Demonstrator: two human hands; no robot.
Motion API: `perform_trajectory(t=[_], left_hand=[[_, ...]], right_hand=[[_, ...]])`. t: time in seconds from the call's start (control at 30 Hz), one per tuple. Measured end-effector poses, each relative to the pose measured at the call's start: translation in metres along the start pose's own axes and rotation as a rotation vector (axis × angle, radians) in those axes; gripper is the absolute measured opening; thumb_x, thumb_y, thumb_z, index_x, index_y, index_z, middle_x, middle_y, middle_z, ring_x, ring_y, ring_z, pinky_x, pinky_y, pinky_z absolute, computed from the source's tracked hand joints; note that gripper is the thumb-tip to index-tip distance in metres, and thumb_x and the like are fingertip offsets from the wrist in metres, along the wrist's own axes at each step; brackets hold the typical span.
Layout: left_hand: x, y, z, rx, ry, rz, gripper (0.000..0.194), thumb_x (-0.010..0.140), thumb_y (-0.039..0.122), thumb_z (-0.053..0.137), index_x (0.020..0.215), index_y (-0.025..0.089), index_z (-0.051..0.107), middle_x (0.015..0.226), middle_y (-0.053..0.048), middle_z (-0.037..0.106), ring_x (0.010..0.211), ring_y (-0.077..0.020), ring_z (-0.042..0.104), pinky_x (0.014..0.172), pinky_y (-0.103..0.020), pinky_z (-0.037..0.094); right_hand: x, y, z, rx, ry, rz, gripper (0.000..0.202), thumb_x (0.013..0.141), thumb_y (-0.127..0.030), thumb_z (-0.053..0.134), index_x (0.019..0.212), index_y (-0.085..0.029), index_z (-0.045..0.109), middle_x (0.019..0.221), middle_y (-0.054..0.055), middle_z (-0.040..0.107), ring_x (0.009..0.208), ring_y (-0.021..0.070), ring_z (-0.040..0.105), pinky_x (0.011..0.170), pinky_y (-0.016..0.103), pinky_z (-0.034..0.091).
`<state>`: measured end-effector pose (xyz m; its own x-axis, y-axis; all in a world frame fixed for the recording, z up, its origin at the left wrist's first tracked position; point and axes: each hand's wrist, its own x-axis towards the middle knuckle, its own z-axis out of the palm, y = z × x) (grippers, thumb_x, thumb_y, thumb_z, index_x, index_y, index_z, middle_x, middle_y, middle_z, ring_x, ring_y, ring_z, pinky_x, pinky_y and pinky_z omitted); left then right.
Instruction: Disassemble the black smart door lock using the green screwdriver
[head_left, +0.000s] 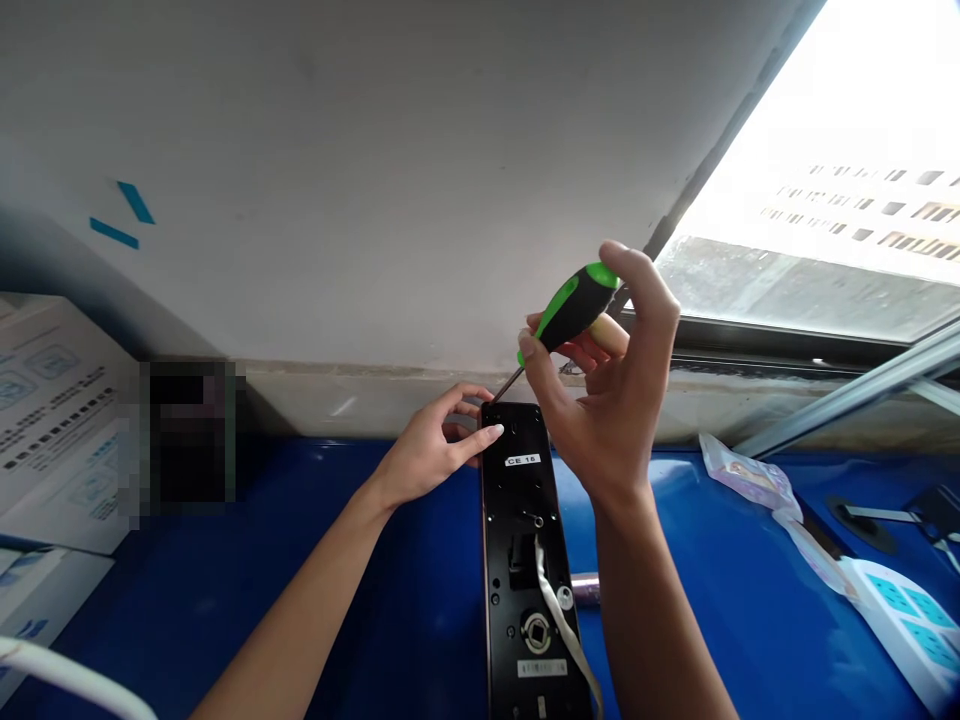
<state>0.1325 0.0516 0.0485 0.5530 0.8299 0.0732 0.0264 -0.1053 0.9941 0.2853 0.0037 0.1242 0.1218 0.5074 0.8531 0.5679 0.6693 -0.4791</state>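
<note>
My right hand (611, 400) is closed round a green and black screwdriver (574, 308), tilted with its tip down to the left. The tip meets the upper left corner of a long black lock panel (521, 500); the screw under it is too small to make out. My left hand (427, 440) grips that same end, thumb on the face and fingers at the edge and top. On the panel are a "CE 16" label (523, 461), a white cable (556, 605) and a round metal fitting with a square hole (536, 632).
White printed boxes (56, 420) stand at the left on the blue tabletop (300, 590). To the right lie a plastic packet (750, 480) and a white power strip (900, 620). A wall (337, 200) and window (847, 230) rise behind.
</note>
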Motion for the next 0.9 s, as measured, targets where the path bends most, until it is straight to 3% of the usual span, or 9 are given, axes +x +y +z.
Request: perform_trajectory(t=[0.23, 0.4, 0.6, 0.77, 0.9], left_hand=[[0.0, -0.002, -0.002, 0.017, -0.002, 0.013, 0.04, 0.089, 0.042, 0.074, 0.124, 0.029, 0.059, 0.105, -0.003, 0.061, 0.086, -0.0184, 0.071, 0.074, -0.034, 0.066], [0.0, 0.0, -0.003, 0.023, 0.002, 0.001, 0.042, 0.088, 0.043, 0.075, 0.123, 0.027, 0.059, 0.109, -0.004, 0.062, 0.086, -0.0182, 0.071, 0.076, -0.036, 0.066], [-0.001, 0.004, -0.003, 0.037, 0.01, -0.018, 0.042, 0.088, 0.042, 0.075, 0.123, 0.026, 0.059, 0.111, -0.005, 0.062, 0.086, -0.0177, 0.071, 0.077, -0.036, 0.066], [0.0, 0.0, -0.004, 0.024, -0.001, -0.016, 0.042, 0.088, 0.042, 0.075, 0.124, 0.027, 0.06, 0.111, -0.004, 0.062, 0.086, -0.0178, 0.071, 0.077, -0.036, 0.066], [0.0, -0.004, -0.005, 0.018, -0.006, 0.0, 0.042, 0.089, 0.044, 0.074, 0.125, 0.029, 0.06, 0.112, -0.004, 0.061, 0.09, -0.0188, 0.071, 0.077, -0.036, 0.066]], right_hand=[[-0.005, 0.006, 0.008, -0.139, 0.058, -0.057, 0.074, 0.088, -0.025, 0.074, 0.148, -0.043, 0.037, 0.148, 0.004, 0.052, 0.088, 0.022, 0.065, 0.073, 0.044, 0.061], [-0.005, 0.004, 0.008, -0.097, 0.004, -0.062, 0.073, 0.091, -0.021, 0.068, 0.153, -0.044, 0.034, 0.153, 0.002, 0.051, 0.087, 0.0193, 0.065, 0.077, 0.042, 0.062], [-0.003, 0.001, 0.005, 0.049, -0.024, -0.049, 0.073, 0.093, -0.016, 0.06, 0.155, -0.04, 0.029, 0.169, 0.004, 0.026, 0.099, 0.0199, 0.07, 0.087, 0.043, 0.063], [-0.005, 0.002, 0.006, 0.011, 0.004, 0.006, 0.067, 0.092, -0.019, 0.062, 0.15, -0.041, 0.035, 0.155, 0.005, 0.046, 0.107, 0.0254, 0.07, 0.087, 0.046, 0.062], [-0.007, 0.012, 0.008, -0.071, 0.061, -0.046, 0.076, 0.088, -0.025, 0.074, 0.151, -0.042, 0.034, 0.155, 0.005, 0.047, 0.115, 0.031, 0.065, 0.078, 0.046, 0.06]])
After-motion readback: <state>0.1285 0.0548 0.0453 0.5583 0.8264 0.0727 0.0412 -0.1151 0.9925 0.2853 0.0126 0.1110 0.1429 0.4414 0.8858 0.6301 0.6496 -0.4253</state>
